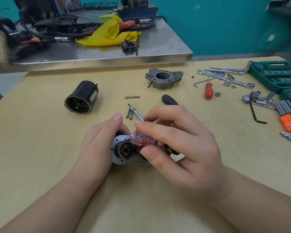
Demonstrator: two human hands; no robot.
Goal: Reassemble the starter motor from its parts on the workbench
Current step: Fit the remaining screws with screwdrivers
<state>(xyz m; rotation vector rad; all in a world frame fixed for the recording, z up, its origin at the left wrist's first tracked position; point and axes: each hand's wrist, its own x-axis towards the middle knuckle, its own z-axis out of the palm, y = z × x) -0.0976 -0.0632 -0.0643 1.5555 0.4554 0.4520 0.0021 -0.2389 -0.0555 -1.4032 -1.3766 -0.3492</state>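
While gripped in the left hand (97,145) at near centre of the workbench (40,148), gear housing (124,152) faces up; right hand (175,145) pinching plastic-wrapped part (141,140) above housing; motor casing (81,97) far-left of housing.

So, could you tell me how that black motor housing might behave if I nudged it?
The black housing lies on its side on the bench, so it would probably roll. It looks like metal with parts inside, so likely heavy for its size and stiff.
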